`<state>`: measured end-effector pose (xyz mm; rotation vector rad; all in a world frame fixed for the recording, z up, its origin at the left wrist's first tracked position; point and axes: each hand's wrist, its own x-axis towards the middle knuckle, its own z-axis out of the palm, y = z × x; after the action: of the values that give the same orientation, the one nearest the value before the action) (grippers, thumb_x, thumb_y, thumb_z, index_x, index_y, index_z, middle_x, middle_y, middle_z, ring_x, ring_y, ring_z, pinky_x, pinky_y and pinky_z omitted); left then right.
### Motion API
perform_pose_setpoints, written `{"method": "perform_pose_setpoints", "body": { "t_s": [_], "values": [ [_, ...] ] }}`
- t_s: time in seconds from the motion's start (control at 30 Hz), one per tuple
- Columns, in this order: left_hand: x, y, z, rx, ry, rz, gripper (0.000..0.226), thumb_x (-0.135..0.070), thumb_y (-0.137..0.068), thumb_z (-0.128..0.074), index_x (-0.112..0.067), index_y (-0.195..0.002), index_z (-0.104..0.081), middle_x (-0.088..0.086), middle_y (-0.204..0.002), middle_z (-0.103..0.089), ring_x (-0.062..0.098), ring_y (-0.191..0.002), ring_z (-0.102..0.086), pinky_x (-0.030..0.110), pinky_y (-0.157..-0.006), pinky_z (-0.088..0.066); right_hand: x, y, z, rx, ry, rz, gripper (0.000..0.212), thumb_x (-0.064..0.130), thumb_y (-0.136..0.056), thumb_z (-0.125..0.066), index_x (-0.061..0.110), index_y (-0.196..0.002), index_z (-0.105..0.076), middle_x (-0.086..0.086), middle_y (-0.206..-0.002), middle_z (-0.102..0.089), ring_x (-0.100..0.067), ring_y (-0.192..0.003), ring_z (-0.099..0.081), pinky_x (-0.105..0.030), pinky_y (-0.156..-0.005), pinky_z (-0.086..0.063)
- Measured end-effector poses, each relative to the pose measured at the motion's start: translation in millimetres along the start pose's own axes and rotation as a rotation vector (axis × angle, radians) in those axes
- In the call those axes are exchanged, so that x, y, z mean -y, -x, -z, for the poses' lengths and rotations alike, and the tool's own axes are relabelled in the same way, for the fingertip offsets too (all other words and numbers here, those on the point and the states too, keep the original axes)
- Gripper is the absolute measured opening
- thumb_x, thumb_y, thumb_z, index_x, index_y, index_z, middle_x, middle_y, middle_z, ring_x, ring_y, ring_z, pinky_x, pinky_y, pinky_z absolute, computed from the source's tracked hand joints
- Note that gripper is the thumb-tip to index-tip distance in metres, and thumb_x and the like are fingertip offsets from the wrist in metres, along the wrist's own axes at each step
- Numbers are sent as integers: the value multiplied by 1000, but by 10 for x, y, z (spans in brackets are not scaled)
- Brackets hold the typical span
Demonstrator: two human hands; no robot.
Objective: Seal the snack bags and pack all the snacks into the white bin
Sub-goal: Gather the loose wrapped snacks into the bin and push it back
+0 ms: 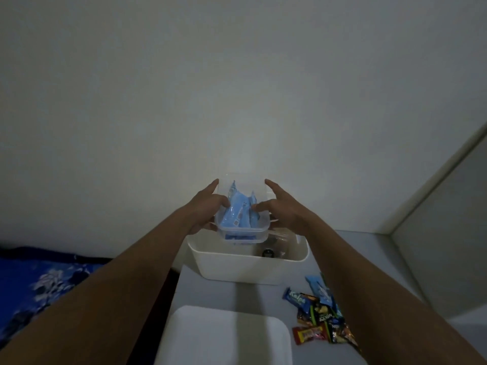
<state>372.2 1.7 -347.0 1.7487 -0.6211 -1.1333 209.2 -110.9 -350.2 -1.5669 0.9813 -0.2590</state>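
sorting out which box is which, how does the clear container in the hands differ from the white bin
The clear container is see-through and held up by the left hand and right hand; the white bin is opaque and stands on the table. The clear container holds blue packets; the white bin holds a clear bag with something dark. Both have rounded corners.

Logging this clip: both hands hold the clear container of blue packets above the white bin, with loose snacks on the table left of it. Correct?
No: the head view shows the loose snacks right of the white bin, not left. The left hand and right hand hold the clear container above it.
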Motion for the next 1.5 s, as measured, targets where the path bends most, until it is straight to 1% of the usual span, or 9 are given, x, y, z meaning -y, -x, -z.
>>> {"method": "perform_pose_setpoints", "body": {
  "t_s": [0.17,0.37,0.53,0.7,0.97,1.13,1.23,1.37,1.5],
  "values": [
    [202,-502,130,31,-27,113,84,-8,-86,-58,-46,-151,-19,4,-144,-47,29,-110,-60,41,-81,-58,-176,-407,-187,-45,35,-54,87,13,-85,-74,35,-152,-23,-8,-147,-45,-30,-117,-58,-46,-93,-56],
    [519,-860,144,66,-40,206,90,1,-86,-56,-44,-152,-15,4,-145,-44,30,-115,-56,46,-91,-54,-489,-683,-296,-32,23,-139,88,12,-83,-76,35,-151,-25,-7,-143,-49,-28,-115,-59,-43,-88,-58],
    [735,-1028,132,31,-49,252,87,2,-86,-49,-44,-152,-15,7,-150,-38,32,-118,-52,42,-83,-54,-676,-853,-446,2,35,-195,96,16,-73,-84,44,-145,-28,-5,-133,-56,-29,-111,-62,-50,-83,-60],
    [860,-1149,12,-34,-210,196,84,6,-89,-46,-36,-155,-15,15,-151,-35,28,-103,-48,34,-73,-48,-816,-936,-537,21,63,-224,88,2,-83,-74,27,-150,-22,0,-119,-47,-22,-103,-53,-31,-64,-57],
    [1070,-1382,-50,-80,-209,153,81,10,-88,-41,-34,-154,-23,24,-130,-53,18,-71,-52,21,-50,-45,-1028,-1125,-723,15,132,-191,82,7,-82,-73,23,-146,-25,-4,-137,-49,-26,-124,-51,-48,-99,-52],
    [1102,-1390,-119,-121,-267,162,81,3,-89,-44,-35,-154,-17,21,-122,-57,37,-99,-61,38,-81,-53,-1439,-1458,-757,14,196,-124,91,22,-69,-77,25,-145,-27,-4,-135,-53,-25,-121,-56,-48,-100,-52],
    [1026,-1341,-170,-152,-328,160,78,-4,-89,-48,-32,-154,-17,16,-130,-56,36,-106,-61,37,-88,-53,-1276,-1411,-724,26,268,-87,81,20,-68,-74,21,-141,-36,-3,-128,-56,-22,-117,-57,-46,-102,-50],
    [795,-1175,-203,-170,-487,77,65,-8,-90,-53,-15,-150,-29,13,-139,-52,33,-119,-55,36,-97,-46,-686,-999,-643,33,406,-88,57,11,-87,-67,16,-139,-43,-9,-131,-57,-25,-116,-57,-36,-100,-49],
    [535,-947,-208,-148,-692,-70,60,-13,-91,-58,-8,-147,-36,14,-145,-49,31,-131,-48,34,-107,-39,-357,-652,-498,-24,574,-58,47,22,-97,-58,12,-142,-46,-9,-143,-53,-27,-129,-51,-31,-101,-41]
  ]
}}
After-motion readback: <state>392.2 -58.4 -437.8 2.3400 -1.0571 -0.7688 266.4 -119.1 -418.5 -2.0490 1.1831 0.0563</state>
